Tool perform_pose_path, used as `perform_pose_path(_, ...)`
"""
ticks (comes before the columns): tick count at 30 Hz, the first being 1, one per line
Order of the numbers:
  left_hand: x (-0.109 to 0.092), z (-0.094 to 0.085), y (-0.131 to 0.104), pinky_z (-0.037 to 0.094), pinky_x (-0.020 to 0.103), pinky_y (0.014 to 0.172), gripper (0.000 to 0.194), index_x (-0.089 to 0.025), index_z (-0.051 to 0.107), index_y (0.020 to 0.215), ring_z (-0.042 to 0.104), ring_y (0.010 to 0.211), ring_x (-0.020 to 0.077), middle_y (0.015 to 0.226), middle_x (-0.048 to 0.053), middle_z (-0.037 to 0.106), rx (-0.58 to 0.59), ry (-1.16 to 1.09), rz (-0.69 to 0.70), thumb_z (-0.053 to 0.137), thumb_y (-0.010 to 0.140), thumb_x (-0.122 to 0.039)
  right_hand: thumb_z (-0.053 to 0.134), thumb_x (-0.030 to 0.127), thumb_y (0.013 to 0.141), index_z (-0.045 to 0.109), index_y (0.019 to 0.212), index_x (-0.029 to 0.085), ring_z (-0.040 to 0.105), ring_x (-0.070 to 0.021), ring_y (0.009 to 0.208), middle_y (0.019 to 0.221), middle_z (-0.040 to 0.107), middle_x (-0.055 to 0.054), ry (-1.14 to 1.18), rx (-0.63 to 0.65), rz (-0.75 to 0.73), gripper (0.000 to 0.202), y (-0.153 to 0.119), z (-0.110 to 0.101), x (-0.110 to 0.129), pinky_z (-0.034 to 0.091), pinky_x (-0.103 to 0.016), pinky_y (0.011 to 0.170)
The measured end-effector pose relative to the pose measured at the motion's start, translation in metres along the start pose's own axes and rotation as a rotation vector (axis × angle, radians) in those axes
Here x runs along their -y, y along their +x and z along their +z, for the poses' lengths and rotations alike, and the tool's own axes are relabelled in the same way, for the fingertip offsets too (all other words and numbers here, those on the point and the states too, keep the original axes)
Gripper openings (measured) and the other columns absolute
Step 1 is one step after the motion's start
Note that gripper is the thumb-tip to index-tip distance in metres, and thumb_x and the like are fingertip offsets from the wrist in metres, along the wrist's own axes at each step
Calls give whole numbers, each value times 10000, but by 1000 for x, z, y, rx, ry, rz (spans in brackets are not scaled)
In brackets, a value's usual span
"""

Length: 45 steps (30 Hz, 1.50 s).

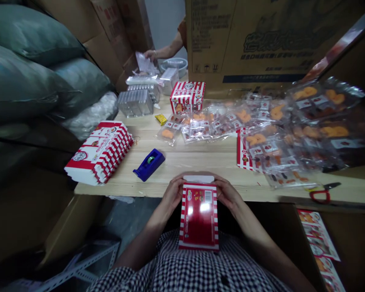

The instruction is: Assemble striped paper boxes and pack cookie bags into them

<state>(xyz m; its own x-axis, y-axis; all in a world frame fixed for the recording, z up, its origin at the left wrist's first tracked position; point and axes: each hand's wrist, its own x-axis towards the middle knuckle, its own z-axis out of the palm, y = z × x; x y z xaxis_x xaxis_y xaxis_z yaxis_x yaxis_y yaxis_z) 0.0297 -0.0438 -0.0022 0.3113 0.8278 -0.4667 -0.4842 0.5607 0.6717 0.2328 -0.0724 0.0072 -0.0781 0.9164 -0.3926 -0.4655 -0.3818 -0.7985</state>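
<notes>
A red and white striped carton (198, 215) stands upright against my lap, its white top flap open near the table edge. My left hand (172, 190) grips its upper left side and my right hand (227, 191) grips its upper right side, fingers curled behind the top. Clear packets of orange snacks (200, 127) lie spread over the wooden table (200, 162) beyond it.
A stack of flat striped cartons (101, 151) lies at the left table edge, a blue tape dispenser (149, 164) beside it. Red-handled scissors (322, 194) rest at right. A made-up carton (187, 96) and clear trays (136, 102) stand behind. Another person's hand (151, 54) works at the back. Large cardboard boxes (261, 40) rise behind.
</notes>
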Motion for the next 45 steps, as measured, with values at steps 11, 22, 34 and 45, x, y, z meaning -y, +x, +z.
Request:
perform_pose_path(11,4,-11,-25,508,238,704,257,-145,731,994,673,695,138,828,37,740,97,180,102,778,781,-279,744,407,831,725,1040,234,688,-167,801,942,759,-22,-17,78,-13,272,-27,-3,-13,520,-265,734)
perform_pose_path(22,-16,-10,-11,528,291,764,357,-152,765,1105,717,787,203,906,83,786,188,441,28,775,781,-300,808,438,760,751,987,237,656,-168,679,776,728,-6,-111,34,-99,309,-18,2,-10,505,-284,664)
perform_pose_path(34,-13,-18,-7,546,349,838,359,-160,769,1099,731,888,249,973,100,786,214,478,-30,778,770,-305,724,430,846,784,1011,272,709,-235,919,978,770,-43,-289,103,-169,236,-17,-9,-14,539,-365,844)
perform_pose_path(45,-11,6,-6,498,267,704,170,-154,778,820,676,734,180,821,66,755,136,606,185,817,713,-281,793,351,773,746,817,238,689,-233,874,879,765,-40,-304,-44,-265,129,-8,8,-19,518,-371,861)
